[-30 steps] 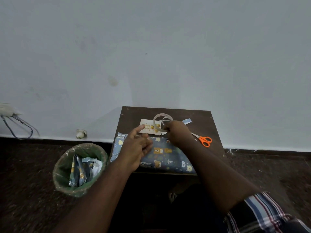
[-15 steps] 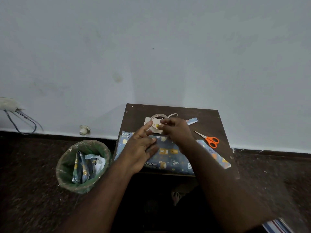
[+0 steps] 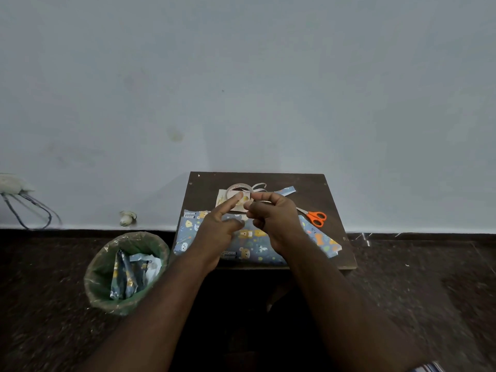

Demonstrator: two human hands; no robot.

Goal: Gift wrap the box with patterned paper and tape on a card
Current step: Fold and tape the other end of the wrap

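I see both hands over desk [image 3: 332, 194]. Left hand [image 3: 214, 232]: index finger straight, tip at tape roll [image 3: 239, 189], other fingers loosely curled, holding nothing. Right hand [image 3: 273, 218]: fingers curled, thumb and index pinched near tape end; can't tell if tape is caught. Card [image 3: 224, 200] under roll. Wrapped box [image 3: 249, 245] at near desk edge, under wrists. Scissors [image 3: 314, 217] right of it. Bin [image 3: 126, 272] on floor, left.
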